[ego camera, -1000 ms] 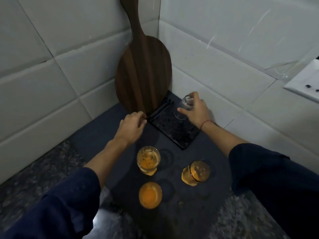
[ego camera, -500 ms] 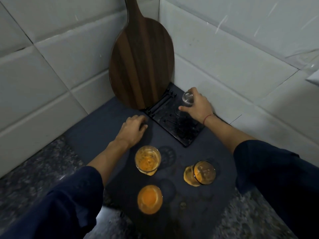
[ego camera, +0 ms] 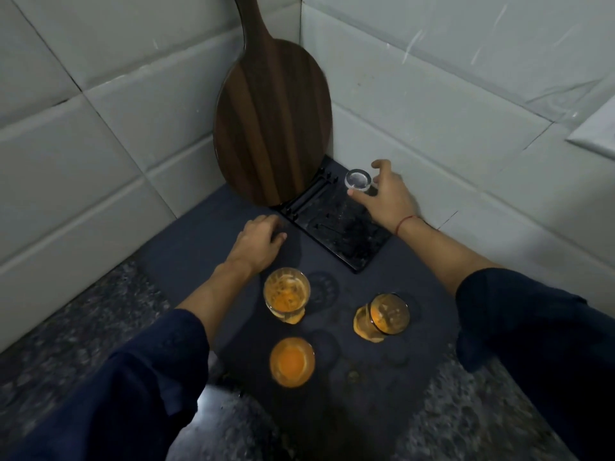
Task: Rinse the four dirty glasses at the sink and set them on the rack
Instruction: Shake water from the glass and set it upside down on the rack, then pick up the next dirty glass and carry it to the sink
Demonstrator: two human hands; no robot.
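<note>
Clear glass marks the one clean tumbler in the head view: it stands upside down at the far end of the black drying rack, near the foot of the wooden paddle board, most likely inverted so that rinse water can run off. The right hand is beside it with the fingers spread and curved loosely round its side; whether they touch the glass or stand just clear of it I cannot tell, but they do not squeeze it. The board leans in the tiled corner, its lower edge on the rack, which keeps it off the working surface. The left hand rests palm down on the dark mat just left of the rack, holding nothing, seemingly as a brace. Nearer the person than the rack, three glasses coated in orange residue stand upright on the mat over the speckled tabletop: one close by the left wrist, one to its right, one nearest the person. By this layout, one of four is done.
</note>
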